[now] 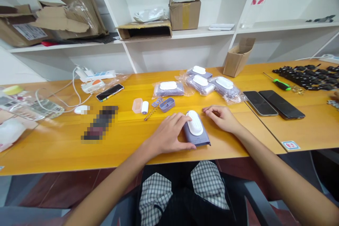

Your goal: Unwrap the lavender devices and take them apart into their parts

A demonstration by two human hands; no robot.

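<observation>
Flat on the orange table (127, 141), close to its front edge: purple device (197, 140), white oval pad on top. Left hand (166, 136) laid open over the device's left side, fingers touching the pad, thumb along the near edge (resting, not clenched). Right hand (224, 118) just right of the device, loosely curled, holding nothing. Beyond the device: spring (150, 112), small purple part (167, 105), bagged devices (169, 88). Well right of the device: two phones (274, 104).

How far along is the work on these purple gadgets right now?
Done, apparently: four bagged gadgets lie behind. In hand: the left hand grips one unbagged purple gadget; the right hand rests beside it. Left, probably: a loose spring, purple piece, white roller and peach cap lie unused.
</observation>
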